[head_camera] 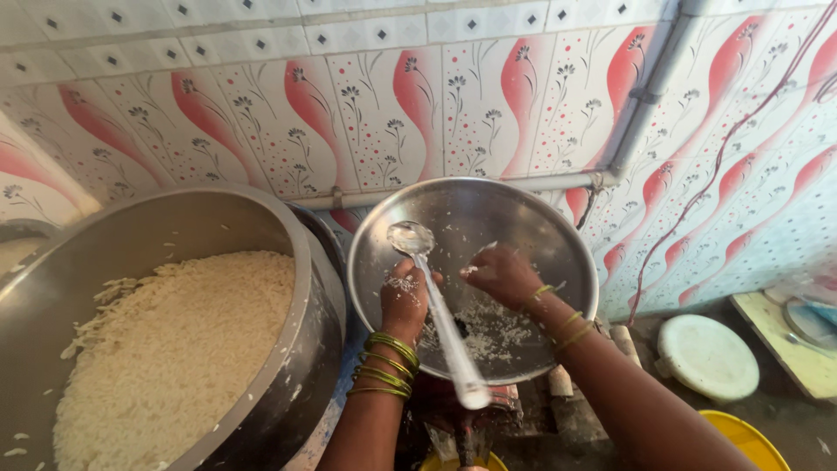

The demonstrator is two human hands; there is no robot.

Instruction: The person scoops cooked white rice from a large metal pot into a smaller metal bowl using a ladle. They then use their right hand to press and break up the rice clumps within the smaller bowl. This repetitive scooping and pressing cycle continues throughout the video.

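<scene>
left hand (pixel 404 301) clamped on ladle (pixel 436 310) handle over round metal plate (pixel 475 279) | right hand (pixel 504 275) fingers pinched together at rice (pixel 484 330) near plate's lower edge | risk: plate leans against tiled wall (pixel 436 96), grains likely slide off | big rice pot (pixel 166 340) touching plate's left rim

Grey floor (pixel 785 419) at lower right, round white lid (pixel 708 357) lying flat on it, yellow tub rim (pixel 750 436) just beside, pale board (pixel 789 344) at the edge

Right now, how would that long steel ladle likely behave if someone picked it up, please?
The ladle looks like rigid metal, so probably stiff. Rice grains cling near the left hand, so it may feel sticky or slippery. Its round bowl could make it roll on the plate.
</scene>
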